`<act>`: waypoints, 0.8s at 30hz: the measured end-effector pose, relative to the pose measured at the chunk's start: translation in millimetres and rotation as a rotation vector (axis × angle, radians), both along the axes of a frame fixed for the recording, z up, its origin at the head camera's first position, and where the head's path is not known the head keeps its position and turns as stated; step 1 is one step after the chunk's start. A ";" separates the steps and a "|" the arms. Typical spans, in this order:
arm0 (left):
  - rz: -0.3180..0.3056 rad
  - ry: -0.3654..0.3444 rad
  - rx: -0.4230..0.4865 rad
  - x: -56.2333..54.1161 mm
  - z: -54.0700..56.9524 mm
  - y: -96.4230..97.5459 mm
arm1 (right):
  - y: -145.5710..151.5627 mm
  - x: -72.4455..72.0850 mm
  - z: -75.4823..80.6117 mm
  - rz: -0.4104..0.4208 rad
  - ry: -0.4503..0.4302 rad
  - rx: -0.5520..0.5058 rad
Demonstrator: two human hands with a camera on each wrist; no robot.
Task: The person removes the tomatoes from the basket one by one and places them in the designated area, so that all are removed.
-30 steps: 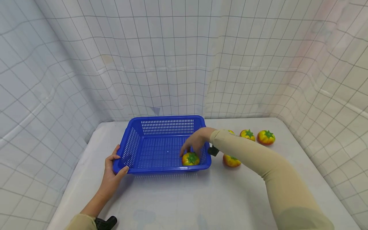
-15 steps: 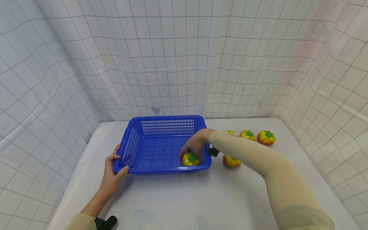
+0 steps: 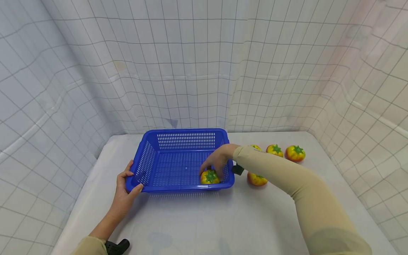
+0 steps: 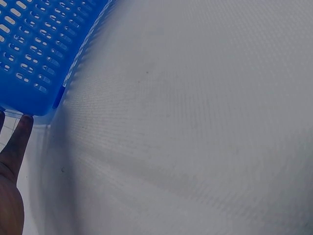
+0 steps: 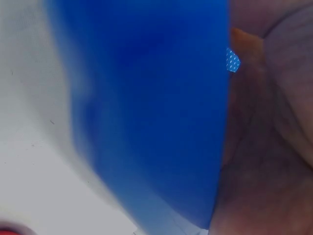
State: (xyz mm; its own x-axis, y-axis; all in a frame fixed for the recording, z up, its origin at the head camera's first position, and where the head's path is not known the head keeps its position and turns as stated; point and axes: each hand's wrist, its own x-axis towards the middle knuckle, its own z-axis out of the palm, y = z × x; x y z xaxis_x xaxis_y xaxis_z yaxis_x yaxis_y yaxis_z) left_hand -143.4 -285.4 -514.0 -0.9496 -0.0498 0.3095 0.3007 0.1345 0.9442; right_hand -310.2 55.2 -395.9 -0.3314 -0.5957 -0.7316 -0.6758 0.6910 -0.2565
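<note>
A blue plastic basket [image 3: 185,188] with slotted walls stands on the white table. My left hand [image 3: 122,196] grips its near left corner, the thumb over the rim and the fingers along the outer side. In the left wrist view the thumb [image 4: 18,142] touches the basket's corner. My right hand [image 3: 216,161] reaches over the right wall, fingers curled down around a yellow-red tomato [image 3: 209,177] with a green star-shaped calyx, inside the near right corner. The right wrist view is mostly filled by the basket wall [image 5: 146,98] beside the palm, with only a sliver of orange showing.
Right of the basket lie several similar tomatoes: one at the far right [image 3: 295,153], one beside it [image 3: 275,150], one nearer [image 3: 256,179], and another partly behind the right sleeve [image 3: 280,170]. White grid-lined curtains [image 3: 197,71] enclose the table on three sides.
The tomato under my right hand has shifted slightly left inside the basket. The left hand and the basket look unmoved.
</note>
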 end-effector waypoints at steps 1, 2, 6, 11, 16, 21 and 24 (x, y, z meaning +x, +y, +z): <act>0.000 -0.001 -0.001 0.3 -0.1 0.1 | 0.1 0.1 -0.1 0.002 -0.003 -0.004; -0.001 -0.003 -0.002 0.5 -0.1 0.2 | 0.2 0.2 -0.2 0.000 -0.007 -0.006; 0.003 -0.007 -0.008 1.0 -0.3 0.6 | 0.3 0.0 -1.4 -0.005 -0.021 -0.014; 0.011 -0.013 -0.019 1.1 -0.5 0.8 | 0.9 -1.5 -3.7 -0.006 -0.034 -0.024; 0.012 -0.016 -0.020 0.8 0.4 0.8 | 1.9 -2.6 -4.4 -0.002 -0.042 -0.039; 0.013 -0.016 -0.016 1.0 0.7 0.9 | 1.8 -1.9 -3.8 -0.007 -0.042 -0.049; 0.013 -0.016 -0.013 1.5 0.6 1.2 | 1.1 -1.1 -2.7 -0.003 -0.036 -0.049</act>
State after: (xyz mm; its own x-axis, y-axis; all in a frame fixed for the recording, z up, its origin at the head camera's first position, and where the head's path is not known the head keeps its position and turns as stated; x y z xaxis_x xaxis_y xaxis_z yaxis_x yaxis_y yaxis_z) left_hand -141.8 -284.2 -513.4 -0.9537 -0.0588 0.2951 0.2838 0.1504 0.9470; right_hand -311.3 56.3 -398.6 -0.3077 -0.6304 -0.7127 -0.6634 0.6791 -0.3142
